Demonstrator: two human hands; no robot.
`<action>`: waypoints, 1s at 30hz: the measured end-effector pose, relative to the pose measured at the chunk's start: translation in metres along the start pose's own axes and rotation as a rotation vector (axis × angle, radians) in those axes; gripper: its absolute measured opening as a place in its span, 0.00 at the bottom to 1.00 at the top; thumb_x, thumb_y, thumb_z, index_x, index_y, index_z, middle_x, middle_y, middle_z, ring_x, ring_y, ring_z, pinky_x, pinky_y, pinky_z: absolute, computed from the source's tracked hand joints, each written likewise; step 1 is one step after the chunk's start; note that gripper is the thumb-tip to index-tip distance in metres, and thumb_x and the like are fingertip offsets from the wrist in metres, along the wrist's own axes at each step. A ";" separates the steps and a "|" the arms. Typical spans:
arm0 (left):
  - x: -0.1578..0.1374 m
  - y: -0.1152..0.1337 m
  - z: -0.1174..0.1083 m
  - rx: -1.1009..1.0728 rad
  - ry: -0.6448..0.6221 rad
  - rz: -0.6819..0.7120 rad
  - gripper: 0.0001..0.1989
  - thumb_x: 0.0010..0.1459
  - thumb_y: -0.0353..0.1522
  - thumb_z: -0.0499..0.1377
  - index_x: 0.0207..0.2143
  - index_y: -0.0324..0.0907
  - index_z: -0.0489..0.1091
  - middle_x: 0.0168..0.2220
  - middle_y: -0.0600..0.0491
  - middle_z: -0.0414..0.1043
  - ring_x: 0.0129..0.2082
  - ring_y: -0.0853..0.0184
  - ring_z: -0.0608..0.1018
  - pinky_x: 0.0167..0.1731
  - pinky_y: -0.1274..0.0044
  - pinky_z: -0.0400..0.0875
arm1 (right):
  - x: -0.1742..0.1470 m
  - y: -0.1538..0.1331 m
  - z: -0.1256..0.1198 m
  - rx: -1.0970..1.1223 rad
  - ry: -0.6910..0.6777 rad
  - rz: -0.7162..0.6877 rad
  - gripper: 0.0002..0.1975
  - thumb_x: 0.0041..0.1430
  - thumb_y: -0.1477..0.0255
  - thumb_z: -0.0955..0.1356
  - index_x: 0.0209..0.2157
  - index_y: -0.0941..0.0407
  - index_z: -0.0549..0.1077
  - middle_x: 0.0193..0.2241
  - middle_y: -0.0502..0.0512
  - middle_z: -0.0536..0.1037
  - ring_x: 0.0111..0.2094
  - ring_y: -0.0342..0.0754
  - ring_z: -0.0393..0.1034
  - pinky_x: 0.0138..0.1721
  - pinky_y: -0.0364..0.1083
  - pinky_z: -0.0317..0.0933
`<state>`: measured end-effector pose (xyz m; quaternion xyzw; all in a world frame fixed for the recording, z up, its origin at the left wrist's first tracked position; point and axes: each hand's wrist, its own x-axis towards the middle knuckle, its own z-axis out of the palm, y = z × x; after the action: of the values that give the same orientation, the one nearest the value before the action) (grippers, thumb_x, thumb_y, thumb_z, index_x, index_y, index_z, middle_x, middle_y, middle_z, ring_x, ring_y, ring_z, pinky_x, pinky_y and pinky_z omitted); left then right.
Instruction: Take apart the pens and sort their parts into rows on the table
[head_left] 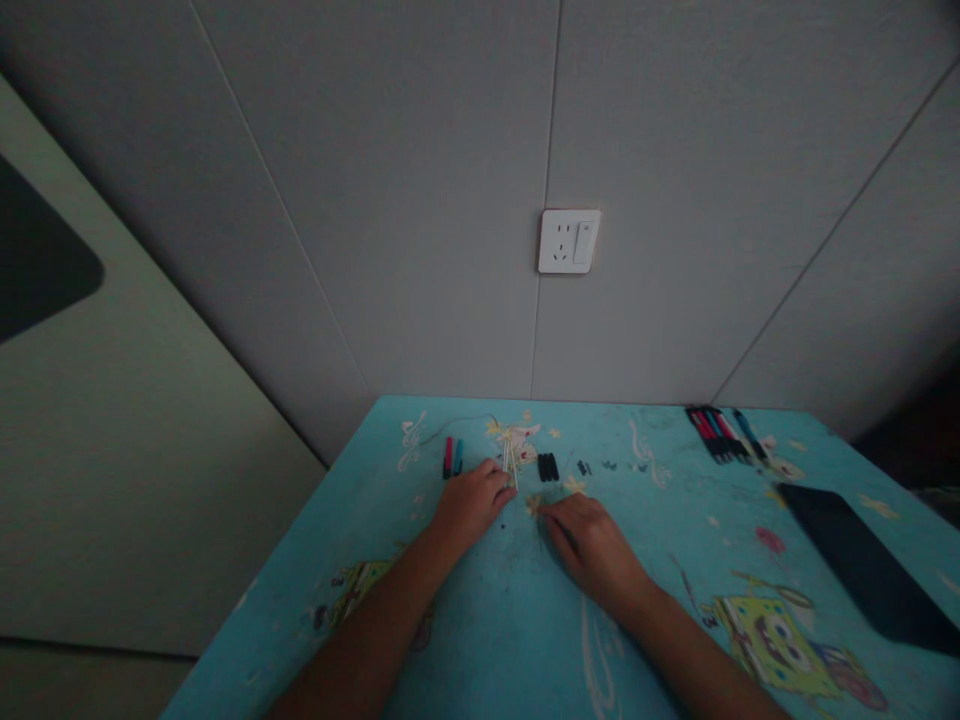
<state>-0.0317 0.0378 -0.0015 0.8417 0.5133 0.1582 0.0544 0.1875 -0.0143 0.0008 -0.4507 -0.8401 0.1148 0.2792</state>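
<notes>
Head view: a blue tabletop (510, 630) with SpongeBob prints (778, 640) meets a grey panelled wall (412, 200) bearing a white socket (568, 241). The left hand's (471, 503) bent fingers touch slim white rods on the table; the right hand (592, 545), fingertips together, is near black cylindrical caps (548, 467). Whether either grips anything, I cannot tell.

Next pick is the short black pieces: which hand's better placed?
Right hand, probably: it rests just nearside of the short black pieces, while the left hand is at the white sticks. Can't tell whether the right holds anything small.
</notes>
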 end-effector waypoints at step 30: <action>-0.001 -0.001 0.004 -0.016 0.019 0.039 0.12 0.67 0.36 0.50 0.46 0.46 0.72 0.44 0.51 0.70 0.40 0.67 0.76 0.40 0.76 0.69 | 0.000 0.000 0.002 -0.027 -0.018 0.002 0.10 0.66 0.74 0.62 0.42 0.53 0.75 0.35 0.54 0.77 0.39 0.49 0.70 0.45 0.49 0.62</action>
<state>-0.0317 0.0372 -0.0053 0.8496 0.4958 0.1716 0.0532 0.1869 -0.0142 -0.0008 -0.4543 -0.8436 0.1077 0.2654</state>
